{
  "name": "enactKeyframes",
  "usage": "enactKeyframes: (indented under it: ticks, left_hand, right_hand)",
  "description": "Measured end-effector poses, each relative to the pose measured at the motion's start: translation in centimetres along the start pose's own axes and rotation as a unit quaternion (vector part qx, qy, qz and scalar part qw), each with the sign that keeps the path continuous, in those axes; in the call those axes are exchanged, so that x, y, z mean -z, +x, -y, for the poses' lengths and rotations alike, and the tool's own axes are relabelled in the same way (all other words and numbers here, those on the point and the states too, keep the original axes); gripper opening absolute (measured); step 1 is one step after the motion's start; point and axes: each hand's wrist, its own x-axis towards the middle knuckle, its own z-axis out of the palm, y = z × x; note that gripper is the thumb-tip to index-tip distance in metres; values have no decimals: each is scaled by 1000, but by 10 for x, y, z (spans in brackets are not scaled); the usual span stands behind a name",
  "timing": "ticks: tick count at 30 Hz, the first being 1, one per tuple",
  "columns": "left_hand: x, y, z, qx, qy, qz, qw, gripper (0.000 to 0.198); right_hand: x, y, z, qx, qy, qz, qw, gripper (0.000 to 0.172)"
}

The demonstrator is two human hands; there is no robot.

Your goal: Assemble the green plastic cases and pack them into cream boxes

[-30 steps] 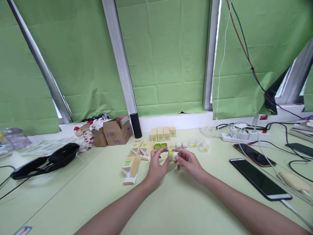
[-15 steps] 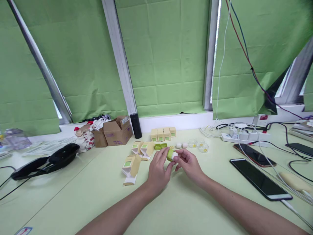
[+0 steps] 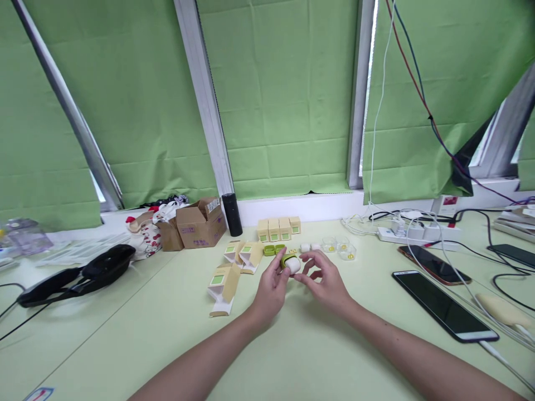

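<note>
My left hand [image 3: 271, 289] is closed around a small green case [image 3: 285, 259], which has a white rounded piece [image 3: 294, 265] showing on the side toward my right hand. The kind of item is too small to tell. Beside it is my right hand [image 3: 325, 280], fingers curved and apart, its thumb tip close to the white piece; whether they touch is unclear. Behind the hands lie two green square pieces [image 3: 275, 250], two whitish rounded pieces [image 3: 310, 247] and clear round-cornered containers [image 3: 341, 245] with yellow spots inside.
Opened cartons [image 3: 224, 283] with green labels lie left of my hands. Several closed small cartons [image 3: 279, 229] stand behind. A cardboard box [image 3: 200, 227], a black cylinder [image 3: 232, 215] and a black pouch [image 3: 104, 267] are leftward. Phones [image 3: 445, 306], cables and a power strip [image 3: 420, 234] occupy the right.
The green case has turned in my left hand, so more of the white piece faces me. My right hand's fingers have come off the piece and spread apart.
</note>
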Motion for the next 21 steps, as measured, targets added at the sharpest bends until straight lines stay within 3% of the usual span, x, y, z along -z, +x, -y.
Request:
enactKeyframes:
  ticks: [3,6,12,21]
  left_hand:
    - [-1,2,1,19,-36,15,999,69]
    - [-2,1,1,37,-54,35,997,69]
    - [-4,-1,-2,55,-71,49,995,65]
    - [-10,2,-5,66,-78,6,995,59]
  right_hand:
    - [4,-2,-2,124,-126,15,984,40]
    - [4,-2,-5,191,-199,32,961,34]
    - [3,-2,-9,223,-219,54,948,29]
    - [0,0,-8,254,-238,53,936,30]
